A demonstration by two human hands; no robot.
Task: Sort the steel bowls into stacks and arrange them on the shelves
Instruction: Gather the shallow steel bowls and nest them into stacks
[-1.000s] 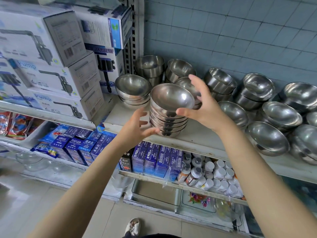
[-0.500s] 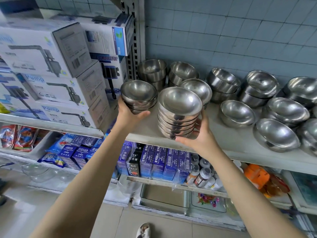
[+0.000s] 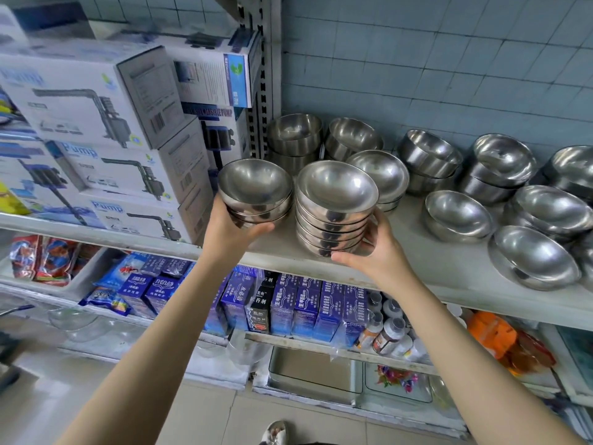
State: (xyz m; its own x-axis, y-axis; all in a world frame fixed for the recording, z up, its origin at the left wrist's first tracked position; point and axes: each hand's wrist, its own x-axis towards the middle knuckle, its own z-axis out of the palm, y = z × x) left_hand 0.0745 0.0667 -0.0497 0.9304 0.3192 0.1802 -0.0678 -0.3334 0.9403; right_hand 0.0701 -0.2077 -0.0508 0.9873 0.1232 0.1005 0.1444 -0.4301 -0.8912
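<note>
Left fingers (image 3: 258,227) clamped under short bowl stack (image 3: 255,195), right fingers (image 3: 378,227) clamped round taller stack (image 3: 333,216) just beside; both upright, mouths up

Glossy steel bowls (image 3: 337,187), cardboard boxes (image 3: 96,91)

Bare shelf (image 3: 423,268) runs along the front edge right of the tall stack (image 3: 333,216), open from the front. A narrow gap parts it from the short stack (image 3: 256,200). Pump boxes (image 3: 154,175) wall the left; stacked bowls (image 3: 426,155) fill the back, and loose bowls (image 3: 532,258) crowd the right.
</note>
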